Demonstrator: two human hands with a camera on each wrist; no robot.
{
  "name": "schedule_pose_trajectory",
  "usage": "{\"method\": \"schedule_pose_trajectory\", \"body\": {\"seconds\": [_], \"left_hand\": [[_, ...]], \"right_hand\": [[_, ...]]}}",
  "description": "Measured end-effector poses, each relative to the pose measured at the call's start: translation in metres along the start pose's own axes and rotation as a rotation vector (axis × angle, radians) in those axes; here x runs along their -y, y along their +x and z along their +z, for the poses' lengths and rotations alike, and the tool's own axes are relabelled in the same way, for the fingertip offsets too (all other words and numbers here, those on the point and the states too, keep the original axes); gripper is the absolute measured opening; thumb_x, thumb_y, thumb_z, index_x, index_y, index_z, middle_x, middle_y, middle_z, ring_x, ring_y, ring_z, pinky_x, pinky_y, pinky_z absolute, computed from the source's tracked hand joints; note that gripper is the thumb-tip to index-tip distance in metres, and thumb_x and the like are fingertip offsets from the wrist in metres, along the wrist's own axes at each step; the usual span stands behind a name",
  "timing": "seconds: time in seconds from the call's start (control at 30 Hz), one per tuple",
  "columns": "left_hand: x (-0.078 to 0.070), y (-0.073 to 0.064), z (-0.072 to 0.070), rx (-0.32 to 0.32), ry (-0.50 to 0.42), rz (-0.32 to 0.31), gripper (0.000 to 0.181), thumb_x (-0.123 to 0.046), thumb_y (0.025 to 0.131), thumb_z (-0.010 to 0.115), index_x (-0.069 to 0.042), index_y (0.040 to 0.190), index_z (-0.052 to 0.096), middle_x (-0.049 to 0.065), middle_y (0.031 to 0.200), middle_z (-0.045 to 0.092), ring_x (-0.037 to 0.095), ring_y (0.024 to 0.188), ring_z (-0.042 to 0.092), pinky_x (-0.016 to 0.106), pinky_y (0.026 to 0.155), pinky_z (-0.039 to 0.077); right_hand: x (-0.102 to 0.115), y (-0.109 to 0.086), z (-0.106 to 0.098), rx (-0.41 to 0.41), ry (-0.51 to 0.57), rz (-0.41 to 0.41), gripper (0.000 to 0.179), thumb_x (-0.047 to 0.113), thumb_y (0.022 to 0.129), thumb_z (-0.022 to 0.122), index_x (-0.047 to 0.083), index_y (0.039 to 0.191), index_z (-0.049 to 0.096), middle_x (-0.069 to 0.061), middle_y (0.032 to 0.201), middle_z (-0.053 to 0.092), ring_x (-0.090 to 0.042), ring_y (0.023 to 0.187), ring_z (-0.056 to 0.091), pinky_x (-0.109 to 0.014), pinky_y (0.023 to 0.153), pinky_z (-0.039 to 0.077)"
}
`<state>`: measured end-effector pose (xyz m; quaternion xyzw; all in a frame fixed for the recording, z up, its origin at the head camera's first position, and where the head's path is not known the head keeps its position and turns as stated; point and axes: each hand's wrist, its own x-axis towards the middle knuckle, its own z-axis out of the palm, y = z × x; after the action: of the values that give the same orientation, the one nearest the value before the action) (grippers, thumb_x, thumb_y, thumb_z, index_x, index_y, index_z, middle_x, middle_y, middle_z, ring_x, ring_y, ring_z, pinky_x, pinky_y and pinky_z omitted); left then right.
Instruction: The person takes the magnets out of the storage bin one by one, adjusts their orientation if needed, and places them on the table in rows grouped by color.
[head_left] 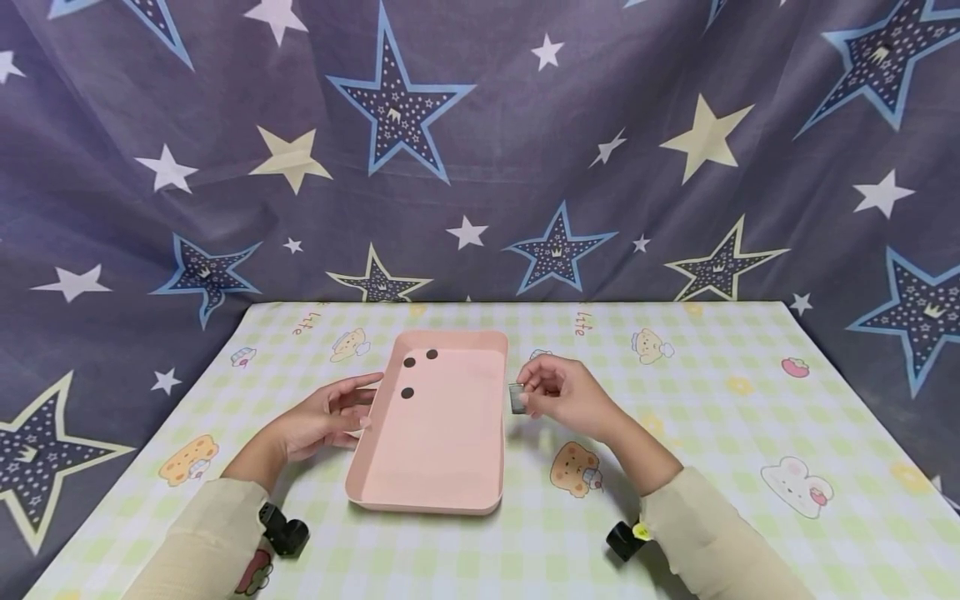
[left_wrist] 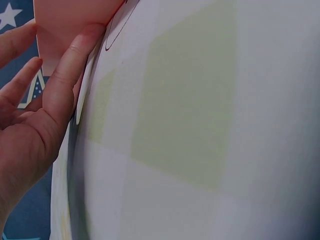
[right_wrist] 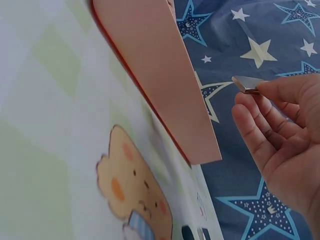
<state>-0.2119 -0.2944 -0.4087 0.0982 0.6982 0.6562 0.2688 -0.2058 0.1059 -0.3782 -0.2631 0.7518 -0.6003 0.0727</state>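
Note:
A pink rectangular tray (head_left: 427, 467) lies lengthwise on the table, with three small round black discs (head_left: 407, 392) in its upper left part. Along the tray's left wall rests my left hand (head_left: 322, 419), fingers spread and fairly straight. The left wrist view shows its thumb (left_wrist: 67, 75) lying against the pink wall. My right hand (head_left: 566, 396) pinches a small, flat, grey rectangular piece (head_left: 517, 399) between thumb and fingers, just outside the tray's right wall. In the right wrist view this piece (right_wrist: 247, 83) looks thin, with a shiny face and darker edge.
A green-and-white checked cloth (head_left: 712, 433) with cartoon prints covers the table. Behind it hangs a dark curtain (head_left: 480, 150) patterned with stars. Black wrist cameras (head_left: 285, 532) sit near both sleeves.

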Motion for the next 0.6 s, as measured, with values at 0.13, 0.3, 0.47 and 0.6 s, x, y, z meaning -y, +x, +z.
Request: {"method": "schedule_pose_trajectory", "body": {"seconds": [0.13, 0.3, 0.47, 0.6], "left_hand": [[0.000, 0.000, 0.000, -0.001, 0.002, -0.001, 0.076, -0.003, 0.095, 0.060, -0.007, 0.156, 0.016, 0.030, 0.153, 0.021, 0.029, 0.119, 0.056, 0.051, 0.088, 0.052], [0.000, 0.000, 0.000, 0.004, 0.005, 0.003, 0.076, -0.003, 0.095, 0.059, -0.006, 0.157, 0.016, 0.030, 0.153, 0.021, 0.030, 0.119, 0.056, 0.052, 0.088, 0.052], [0.000, 0.000, 0.000, 0.007, 0.004, 0.007, 0.076, -0.002, 0.095, 0.059, -0.006, 0.157, 0.015, 0.031, 0.153, 0.021, 0.030, 0.119, 0.056, 0.052, 0.088, 0.052], [0.001, 0.000, -0.001, 0.006, 0.005, 0.007, 0.075, -0.002, 0.095, 0.059, -0.006, 0.157, 0.015, 0.031, 0.153, 0.021, 0.030, 0.119, 0.056, 0.052, 0.088, 0.052]], "right_hand": [[-0.001, -0.006, -0.005, -0.023, 0.001, 0.025, 0.013, -0.004, 0.090, 0.065, -0.002, 0.103, 0.062, -0.016, 0.085, 0.061, -0.028, 0.072, 0.063, -0.041, 0.068, 0.057], [-0.002, -0.011, -0.012, -0.048, -0.006, 0.031, 0.014, -0.005, 0.090, 0.063, -0.005, 0.104, 0.062, -0.021, 0.086, 0.060, -0.028, 0.071, 0.063, -0.044, 0.069, 0.057], [-0.005, -0.015, -0.019, -0.066, 0.008, 0.029, 0.016, -0.006, 0.089, 0.063, -0.006, 0.105, 0.062, -0.021, 0.087, 0.061, -0.027, 0.070, 0.063, -0.047, 0.068, 0.056], [-0.008, -0.018, -0.023, -0.078, 0.021, 0.024, 0.016, -0.006, 0.088, 0.064, -0.005, 0.105, 0.063, -0.020, 0.086, 0.062, -0.026, 0.069, 0.063, -0.048, 0.067, 0.056]]}}
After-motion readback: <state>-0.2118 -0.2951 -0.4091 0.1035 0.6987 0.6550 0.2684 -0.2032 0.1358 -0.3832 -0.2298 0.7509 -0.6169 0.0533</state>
